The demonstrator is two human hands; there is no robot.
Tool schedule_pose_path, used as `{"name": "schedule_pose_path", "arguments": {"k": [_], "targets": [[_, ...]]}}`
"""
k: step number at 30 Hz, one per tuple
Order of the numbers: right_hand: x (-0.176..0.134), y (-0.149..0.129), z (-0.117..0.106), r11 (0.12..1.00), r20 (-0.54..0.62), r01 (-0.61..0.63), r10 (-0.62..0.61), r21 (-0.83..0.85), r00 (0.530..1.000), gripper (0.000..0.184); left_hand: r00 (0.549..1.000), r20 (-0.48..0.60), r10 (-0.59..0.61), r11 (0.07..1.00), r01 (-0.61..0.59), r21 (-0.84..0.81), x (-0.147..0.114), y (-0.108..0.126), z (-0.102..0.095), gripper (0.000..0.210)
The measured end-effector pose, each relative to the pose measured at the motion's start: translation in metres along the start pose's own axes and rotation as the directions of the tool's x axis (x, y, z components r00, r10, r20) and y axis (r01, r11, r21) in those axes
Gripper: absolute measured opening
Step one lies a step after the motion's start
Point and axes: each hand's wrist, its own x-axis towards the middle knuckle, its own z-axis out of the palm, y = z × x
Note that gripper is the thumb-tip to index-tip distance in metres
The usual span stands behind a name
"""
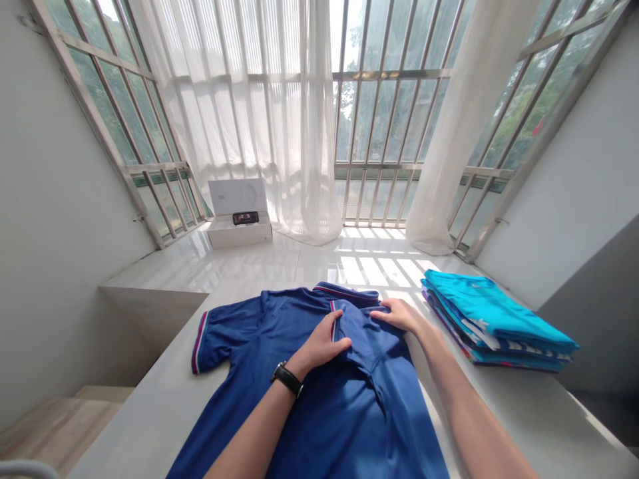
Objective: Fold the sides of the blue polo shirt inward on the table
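Note:
A navy blue polo shirt [319,406] lies spread on the white ledge, its collar toward the window. Its left sleeve, edged with red and white stripes, stretches out flat, while the right sleeve is folded inward across the chest. My left hand [323,342], with a black-strapped watch on the wrist, grips the striped cuff of the folded sleeve between thumb and fingers. At the right shoulder, beside the collar, my right hand [399,315] pinches the fabric at the fold. Creases run down the shirt's right side below the hands.
To the right sits a stack of folded clothes [499,313], bright turquoise on top. An open white box [239,233] with a phone [245,217] leaning in it stands at the back left. Sheer curtains [299,133] hang before barred windows. The white ledge [134,426] drops off at left.

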Motion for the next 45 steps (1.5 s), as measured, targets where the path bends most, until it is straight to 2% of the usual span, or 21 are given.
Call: {"name": "schedule_pose_path", "arguments": {"k": [3, 8, 12, 14, 17, 19, 22, 26, 29, 33, 36, 39, 42, 45], "targets": [[0.0, 0.006, -0.006, 0.984, -0.063, 0.038, -0.049, -0.172, 0.997, 0.03, 1.0, 0.012, 0.002, 0.998, -0.003, 0.063, -0.002, -0.002, 0.002, 0.078], [-0.001, 0.015, -0.019, 0.971, -0.15, -0.049, 0.014, -0.233, 0.989, 0.031, 0.997, -0.015, 0.074, 0.988, -0.071, 0.137, -0.003, 0.0, 0.007, 0.083], [-0.004, 0.016, -0.025, 0.964, -0.176, -0.074, 0.029, -0.254, 0.984, 0.018, 0.997, -0.011, 0.08, 0.987, -0.078, 0.14, -0.004, 0.001, 0.008, 0.083], [-0.005, 0.013, -0.026, 0.964, -0.176, -0.065, 0.019, -0.257, 0.984, 0.009, 0.995, -0.011, 0.097, 0.981, -0.093, 0.167, -0.005, 0.001, 0.008, 0.079], [-0.006, 0.002, -0.026, 0.963, -0.18, -0.052, 0.004, -0.263, 0.984, 0.017, 0.99, -0.034, 0.136, 0.969, -0.126, 0.214, -0.003, 0.0, 0.007, 0.063], [-0.005, -0.009, -0.025, 0.962, -0.204, -0.052, -0.004, -0.269, 0.979, 0.019, 0.985, -0.086, 0.148, 0.963, -0.123, 0.242, -0.001, 0.0, 0.004, 0.051], [-0.002, -0.026, -0.018, 0.964, -0.218, -0.016, -0.044, -0.265, 0.975, 0.021, 0.98, -0.136, 0.146, 0.913, -0.081, 0.399, 0.001, 0.0, -0.001, 0.045], [0.001, -0.04, -0.003, 0.967, -0.105, 0.085, -0.113, -0.24, 0.988, 0.018, 0.999, -0.029, 0.03, 0.718, -0.002, 0.696, -0.006, 0.004, -0.006, 0.046], [0.0, -0.04, 0.004, 0.966, -0.026, 0.117, -0.126, -0.23, 0.992, 0.015, 0.998, 0.024, -0.056, 0.639, 0.018, 0.769, -0.012, 0.01, -0.004, 0.05], [-0.002, -0.037, 0.004, 0.972, 0.033, 0.114, -0.11, -0.206, 0.993, 0.021, 0.995, 0.052, -0.089, 0.616, 0.014, 0.787, -0.015, 0.014, -0.002, 0.057], [-0.001, -0.036, 0.004, 0.975, 0.07, 0.11, -0.098, -0.192, 0.993, 0.022, 0.996, 0.057, -0.069, 0.612, -0.003, 0.791, -0.014, 0.016, -0.003, 0.061], [0.0, -0.036, 0.006, 0.973, 0.071, 0.126, -0.114, -0.194, 0.991, 0.018, 0.99, 0.143, 0.017, 0.628, -0.122, 0.769, -0.012, 0.018, -0.004, 0.056], [0.001, -0.035, 0.008, 0.971, 0.062, 0.139, -0.129, -0.197, 0.99, 0.014, 0.963, 0.26, 0.071, 0.634, -0.245, 0.734, -0.012, 0.018, -0.003, 0.051], [0.002, -0.029, 0.008, 0.971, 0.042, 0.123, -0.117, -0.207, 0.992, 0.013, 0.955, 0.292, 0.059, 0.638, -0.261, 0.725, -0.012, 0.015, -0.002, 0.053]]}}
